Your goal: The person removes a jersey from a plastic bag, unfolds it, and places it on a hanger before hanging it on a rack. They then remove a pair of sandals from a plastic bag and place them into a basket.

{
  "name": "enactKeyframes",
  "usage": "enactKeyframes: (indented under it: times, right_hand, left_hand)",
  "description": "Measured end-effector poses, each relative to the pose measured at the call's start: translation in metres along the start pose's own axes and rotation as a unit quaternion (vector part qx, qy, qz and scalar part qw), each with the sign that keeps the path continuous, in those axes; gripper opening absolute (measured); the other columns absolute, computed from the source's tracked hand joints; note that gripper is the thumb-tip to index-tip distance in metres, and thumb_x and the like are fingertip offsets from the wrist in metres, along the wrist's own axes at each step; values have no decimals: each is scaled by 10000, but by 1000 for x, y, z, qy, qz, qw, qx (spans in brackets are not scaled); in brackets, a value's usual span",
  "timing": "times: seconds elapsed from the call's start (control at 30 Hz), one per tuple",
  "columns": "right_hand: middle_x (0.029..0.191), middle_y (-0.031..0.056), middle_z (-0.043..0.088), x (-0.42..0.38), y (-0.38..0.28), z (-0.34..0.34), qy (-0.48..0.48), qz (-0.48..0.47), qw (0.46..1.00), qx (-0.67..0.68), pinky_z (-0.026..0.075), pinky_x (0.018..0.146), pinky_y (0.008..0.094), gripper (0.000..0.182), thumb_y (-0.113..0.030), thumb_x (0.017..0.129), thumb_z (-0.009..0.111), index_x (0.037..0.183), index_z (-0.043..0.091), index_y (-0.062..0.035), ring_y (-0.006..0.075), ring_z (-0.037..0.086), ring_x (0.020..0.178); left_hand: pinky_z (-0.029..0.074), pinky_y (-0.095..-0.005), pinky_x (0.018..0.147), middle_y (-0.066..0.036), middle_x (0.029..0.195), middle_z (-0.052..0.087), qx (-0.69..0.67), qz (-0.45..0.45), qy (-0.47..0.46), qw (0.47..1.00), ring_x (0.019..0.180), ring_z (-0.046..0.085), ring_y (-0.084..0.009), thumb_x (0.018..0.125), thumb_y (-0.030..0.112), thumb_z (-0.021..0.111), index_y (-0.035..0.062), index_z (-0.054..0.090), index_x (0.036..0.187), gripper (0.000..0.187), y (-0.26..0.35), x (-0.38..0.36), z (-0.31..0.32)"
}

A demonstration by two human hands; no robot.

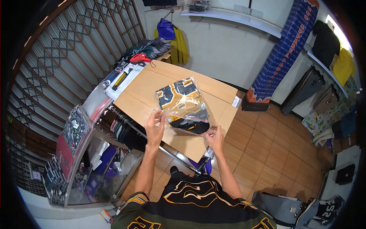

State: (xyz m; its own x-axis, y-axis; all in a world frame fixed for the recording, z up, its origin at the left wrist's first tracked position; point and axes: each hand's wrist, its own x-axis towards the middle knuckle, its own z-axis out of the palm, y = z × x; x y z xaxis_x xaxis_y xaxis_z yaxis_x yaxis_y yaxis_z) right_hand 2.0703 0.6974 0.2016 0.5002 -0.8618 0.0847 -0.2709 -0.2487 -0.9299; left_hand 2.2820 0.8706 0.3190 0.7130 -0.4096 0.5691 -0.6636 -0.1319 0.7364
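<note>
— Where's the clear plastic bag with the folded black-and-gold garment?

— On the light wooden table. Your left hand pinches its near-left edge; your right hand has its grip closed on the near-right corner.

Red tool at table's far corner; yellow garment hanging behind; blue boxes stacked right.

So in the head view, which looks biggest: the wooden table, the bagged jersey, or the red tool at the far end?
1. Wooden table, clearly the largest.
2. Bagged jersey, held at its near edge by both hands.
3. Red tool, smallest, though it lies farther away, which shrinks it somewhat.
</note>
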Motion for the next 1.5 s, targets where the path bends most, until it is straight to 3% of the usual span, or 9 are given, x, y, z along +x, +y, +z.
enactKeyframes:
  times: [0.27,0.6,0.7,0.9,1.0,1.03,1.17,1.33,1.5]
  right_hand:
    - [787,167,741,11,8,5,32,41,996,70,564,651,366,423,-81,837,743,1188,538,37,223,739,692]
    - [750,138,711,91,24,-12,179,-1,984,-6,562,690,419,309,-128,874,761,1083,591,24,300,727,712]
    - [919,178,720,81,-1,-14,117,27,991,-54,558,780,432,324,-179,860,791,1067,627,8,320,729,872]
    - [1541,291,375,44,-9,12,162,-132,971,-117,380,1140,545,558,-247,787,858,1255,645,-28,476,392,1409]
    - [1615,308,256,36,-19,16,134,-190,961,-148,290,1203,599,659,-247,757,881,1332,629,-44,527,266,1469]
    - [1650,270,245,36,-18,17,109,-207,959,-160,243,1189,687,707,-279,772,866,1398,610,-75,527,229,1495]
    - [1638,173,356,37,-11,24,34,-123,955,-266,246,1080,792,673,-415,837,777,1433,621,-144,514,209,1515]
    - [1580,167,427,36,-18,21,16,-136,931,-338,266,1073,681,638,-402,842,749,1408,617,-138,454,267,1485]
    - [1522,170,483,35,-18,16,31,-125,931,-341,252,1104,656,522,-313,837,722,1304,672,-84,429,313,1456]
  left_hand:
    - [559,-286,733,-105,939,751,-45,30,-101,993,828,717,-147,857,36,784,-10,668,1179,346,22,-5,5]
    - [534,-383,856,-137,1078,723,5,-59,-154,986,1028,690,-246,879,168,785,10,660,1210,388,-57,10,42]
    - [480,-480,997,-202,1156,640,48,-32,-142,988,1130,603,-375,836,164,793,1,643,1205,430,-104,25,56]
    - [442,-499,1058,-195,1209,620,160,-31,-101,981,1198,558,-390,845,208,777,37,628,1245,459,-167,80,84]
    - [432,-543,1068,-185,1284,619,211,-60,-115,969,1253,548,-391,895,251,736,60,636,1270,433,-181,109,100]
    - [428,-552,1073,-180,1312,615,219,-70,-125,965,1270,544,-388,906,265,726,65,637,1278,432,-191,119,108]
    - [399,-591,1104,-168,1421,602,257,-154,-193,934,1346,533,-375,996,372,610,100,615,1373,465,-222,151,133]
    - [484,-532,1049,-198,1290,687,258,-214,-243,910,1243,627,-394,1033,400,548,122,710,1263,395,-239,176,144]
    - [534,-434,1003,-174,1190,744,230,-241,-254,908,1133,701,-338,963,370,657,130,783,1150,330,-256,185,142]
